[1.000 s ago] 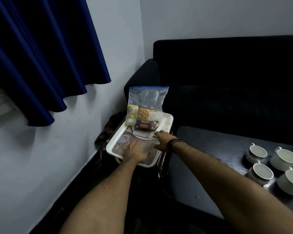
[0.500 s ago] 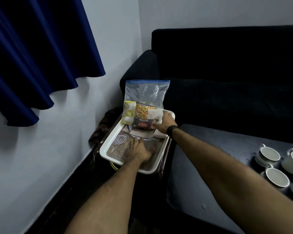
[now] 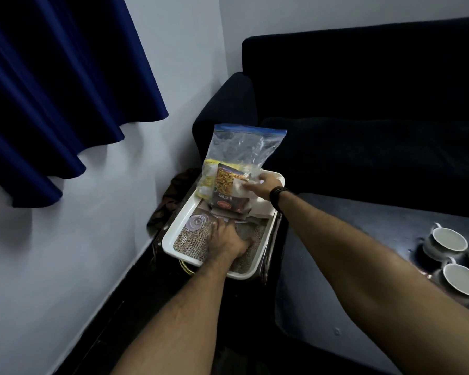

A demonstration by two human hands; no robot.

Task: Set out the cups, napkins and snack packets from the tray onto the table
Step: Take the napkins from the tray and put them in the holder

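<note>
A white tray [image 3: 177, 230] with a woven mat sits on a small stand left of the dark table [image 3: 309, 307]. At the tray's far end a clear zip bag [image 3: 241, 150] stands upright, with a "Mixture" snack packet [image 3: 225, 190] and a yellow packet inside. My right hand [image 3: 266, 185] grips the bag's lower right side. White napkins [image 3: 260, 209] lie under the bag. My left hand [image 3: 225, 239] presses flat on the mat and holds nothing. Two white cups [image 3: 448, 239] [image 3: 462, 278] stand on the table at the right edge.
A dark sofa [image 3: 363, 104] runs behind the table and tray. A blue curtain [image 3: 52, 90] hangs on the left over a pale wall. A brown cloth [image 3: 171, 196] lies between the tray and the wall.
My right hand has moved from the napkins at the tray's middle to the zip bag and closed on its side. My left hand has stayed on the mat.
</note>
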